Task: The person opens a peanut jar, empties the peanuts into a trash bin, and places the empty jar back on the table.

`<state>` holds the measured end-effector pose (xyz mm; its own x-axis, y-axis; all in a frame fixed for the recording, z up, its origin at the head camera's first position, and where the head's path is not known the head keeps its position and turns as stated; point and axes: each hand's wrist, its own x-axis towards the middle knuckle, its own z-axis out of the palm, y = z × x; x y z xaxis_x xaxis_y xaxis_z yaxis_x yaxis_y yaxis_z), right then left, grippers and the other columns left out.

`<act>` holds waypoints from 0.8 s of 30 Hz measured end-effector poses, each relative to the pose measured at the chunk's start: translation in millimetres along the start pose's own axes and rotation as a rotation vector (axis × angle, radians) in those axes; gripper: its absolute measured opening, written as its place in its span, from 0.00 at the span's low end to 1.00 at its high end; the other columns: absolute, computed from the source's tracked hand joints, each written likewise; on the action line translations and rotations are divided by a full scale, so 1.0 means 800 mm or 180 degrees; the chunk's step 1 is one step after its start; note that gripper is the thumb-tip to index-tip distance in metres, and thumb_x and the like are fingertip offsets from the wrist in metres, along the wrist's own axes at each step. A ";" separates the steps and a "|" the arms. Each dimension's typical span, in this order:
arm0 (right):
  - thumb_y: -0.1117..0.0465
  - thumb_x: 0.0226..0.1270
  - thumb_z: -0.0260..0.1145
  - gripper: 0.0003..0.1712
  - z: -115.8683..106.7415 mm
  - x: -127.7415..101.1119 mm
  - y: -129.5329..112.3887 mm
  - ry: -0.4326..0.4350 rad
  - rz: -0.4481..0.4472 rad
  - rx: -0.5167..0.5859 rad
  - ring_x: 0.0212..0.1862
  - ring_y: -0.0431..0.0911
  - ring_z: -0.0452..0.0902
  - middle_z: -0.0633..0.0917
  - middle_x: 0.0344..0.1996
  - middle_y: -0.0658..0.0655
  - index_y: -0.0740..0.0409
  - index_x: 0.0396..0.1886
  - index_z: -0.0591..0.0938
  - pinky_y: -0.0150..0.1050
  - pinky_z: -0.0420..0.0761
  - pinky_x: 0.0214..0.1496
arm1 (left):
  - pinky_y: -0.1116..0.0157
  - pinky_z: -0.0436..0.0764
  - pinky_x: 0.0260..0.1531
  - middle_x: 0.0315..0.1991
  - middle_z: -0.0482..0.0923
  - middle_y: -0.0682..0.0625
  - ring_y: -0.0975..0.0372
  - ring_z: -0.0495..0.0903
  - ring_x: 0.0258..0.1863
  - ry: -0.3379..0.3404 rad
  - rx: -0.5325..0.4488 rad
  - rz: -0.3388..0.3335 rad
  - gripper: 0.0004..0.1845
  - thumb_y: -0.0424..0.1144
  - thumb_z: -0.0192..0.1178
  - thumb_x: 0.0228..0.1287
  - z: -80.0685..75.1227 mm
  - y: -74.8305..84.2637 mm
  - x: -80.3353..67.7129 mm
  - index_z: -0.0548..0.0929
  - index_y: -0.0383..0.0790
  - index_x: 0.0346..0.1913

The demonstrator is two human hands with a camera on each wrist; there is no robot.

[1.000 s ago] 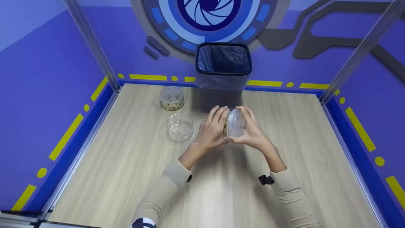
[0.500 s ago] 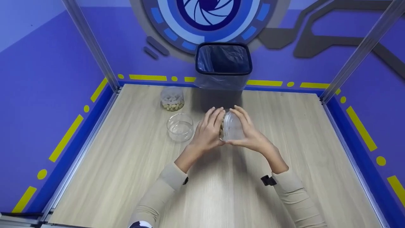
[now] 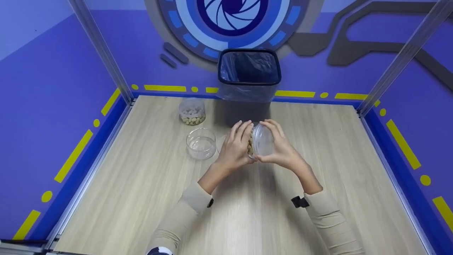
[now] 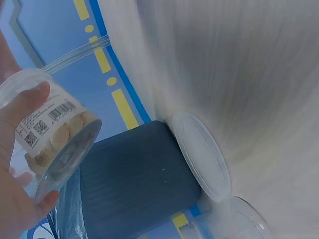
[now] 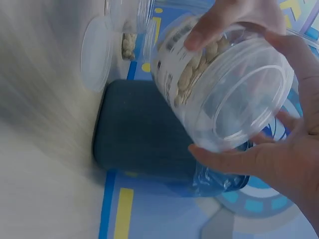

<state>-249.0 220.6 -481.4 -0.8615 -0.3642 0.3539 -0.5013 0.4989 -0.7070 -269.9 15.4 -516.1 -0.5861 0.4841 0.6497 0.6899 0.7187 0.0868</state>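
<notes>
Your left hand (image 3: 233,148) gripped a tilted jar (image 4: 52,119) of nuts (image 4: 61,137); your right hand (image 3: 285,150) held its clear lid (image 3: 263,140) with curled fingers. A bowl (image 3: 201,154) stood nearby.

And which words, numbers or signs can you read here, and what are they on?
No word or number is readable.
Jar, label: a barcode, two square codes and small print, all too small or blurred to read.
Wall: an emblem and yellow marks, no lettering seen.
Bin: no text seen.
</notes>
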 end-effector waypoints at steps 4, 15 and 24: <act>0.61 0.43 0.86 0.63 -0.004 -0.001 0.004 -0.0110 -0.0256 -0.0036 0.77 0.58 0.53 0.55 0.77 0.62 0.51 0.77 0.60 0.64 0.68 0.71 | 0.54 0.71 0.70 0.70 0.69 0.40 0.43 0.67 0.69 0.0006 -0.0060 -0.0033 0.63 0.61 0.84 0.31 -0.001 0.000 0.002 0.66 0.33 0.71; 0.48 0.56 0.79 0.62 0.001 -0.002 -0.001 -0.0044 0.0716 0.0116 0.69 0.66 0.65 0.59 0.75 0.68 0.53 0.82 0.51 0.65 0.76 0.63 | 0.53 0.66 0.73 0.70 0.69 0.40 0.41 0.67 0.70 -0.0048 -0.0004 0.0003 0.63 0.56 0.85 0.29 0.002 0.006 -0.002 0.67 0.33 0.71; 0.51 0.47 0.85 0.66 -0.003 -0.004 0.004 -0.0161 0.0260 0.0029 0.75 0.62 0.56 0.56 0.77 0.65 0.53 0.81 0.54 0.65 0.67 0.70 | 0.53 0.69 0.72 0.71 0.69 0.40 0.42 0.67 0.70 -0.0129 0.0061 -0.0044 0.62 0.60 0.82 0.33 0.001 0.007 -0.003 0.66 0.34 0.72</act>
<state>-248.5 225.1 -483.7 -0.8942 -0.3618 0.2635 -0.4284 0.5214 -0.7380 -264.8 18.8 -517.3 -0.6125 0.4935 0.6175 0.6736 0.7347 0.0810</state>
